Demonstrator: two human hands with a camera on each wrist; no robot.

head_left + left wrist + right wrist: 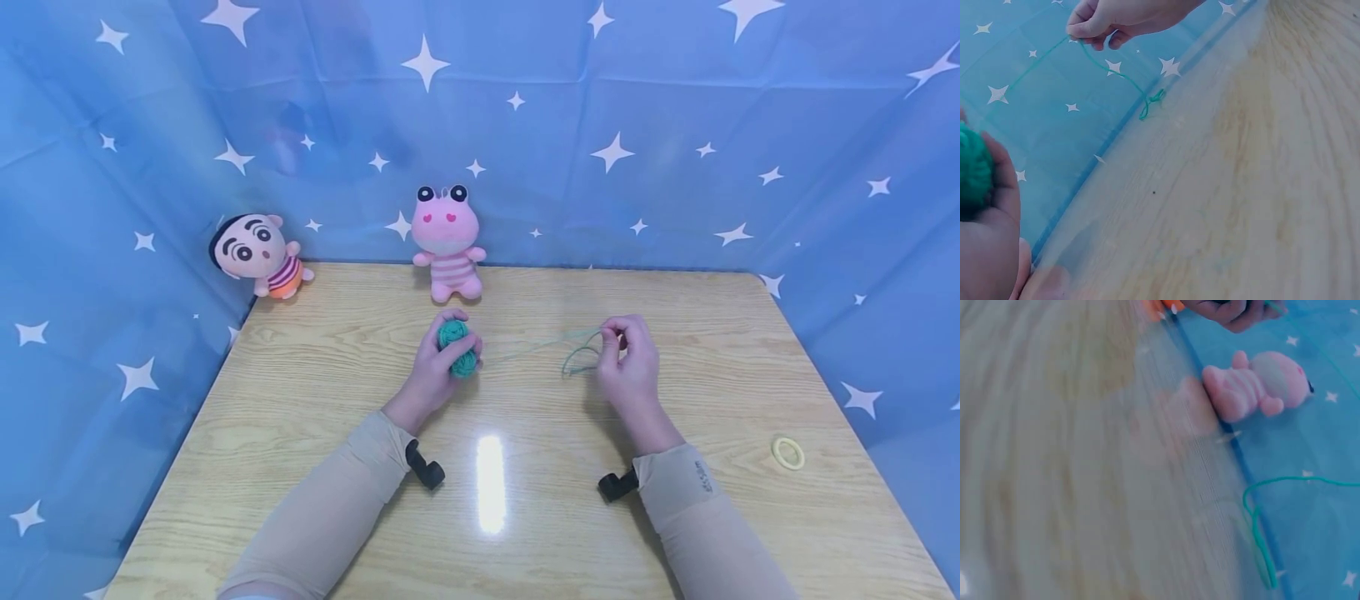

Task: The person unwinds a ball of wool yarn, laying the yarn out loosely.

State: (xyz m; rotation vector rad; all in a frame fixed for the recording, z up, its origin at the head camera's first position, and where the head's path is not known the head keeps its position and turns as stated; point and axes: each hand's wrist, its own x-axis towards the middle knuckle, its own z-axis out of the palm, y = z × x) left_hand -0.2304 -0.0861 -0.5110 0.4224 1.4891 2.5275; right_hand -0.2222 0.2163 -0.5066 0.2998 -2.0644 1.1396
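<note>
My left hand (438,360) grips a small green ball of yarn (453,335), thumb across its front. From the ball a thin strand of yarn (536,347) runs rightward through the air to my right hand (632,360), which pinches it between thumb and fingertips. Below that pinch a loose end of yarn (1124,75) dangles and curls into a small loop, seen in the left wrist view. In the right wrist view the loose yarn (1260,540) hangs in a bend, while the right hand itself is out of that frame.
A pink plush toy (450,250) with striped belly sits at the table's back edge. Another plush figure (258,254) leans at the back left corner. A pale yellow ring (788,453) lies on the wooden table (570,533) at right. Blue star-patterned cloth (525,167) hangs behind.
</note>
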